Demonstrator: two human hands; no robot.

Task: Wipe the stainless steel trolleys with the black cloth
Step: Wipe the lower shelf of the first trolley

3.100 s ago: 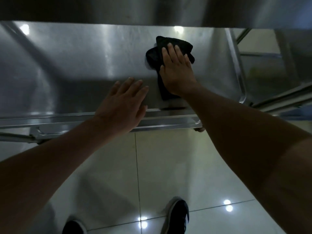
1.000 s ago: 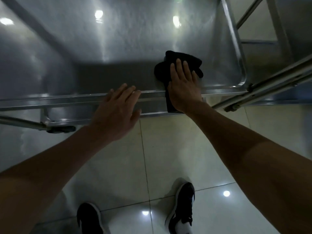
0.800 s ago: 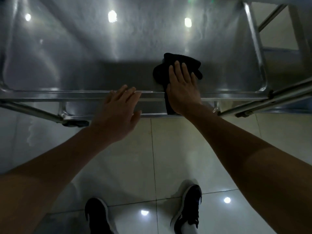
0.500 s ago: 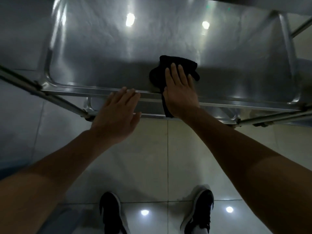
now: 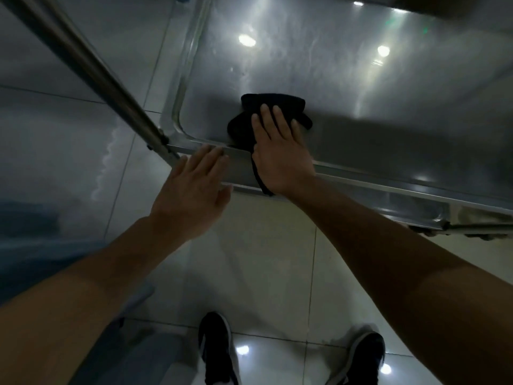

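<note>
Fingers [image 5: 273,118] of right hand [image 5: 280,155] lying straight, pressing black cloth [image 5: 266,112], partly hidden, onto trolley [image 5: 361,87]; left hand [image 5: 194,190] flat, open, fingertips touching rim.

Hands working at the steel trolley [image 5: 361,87]

Right hand [image 5: 280,154] is pressing the black cloth [image 5: 266,107] flat; left hand [image 5: 194,193] is resting on the rim.
</note>
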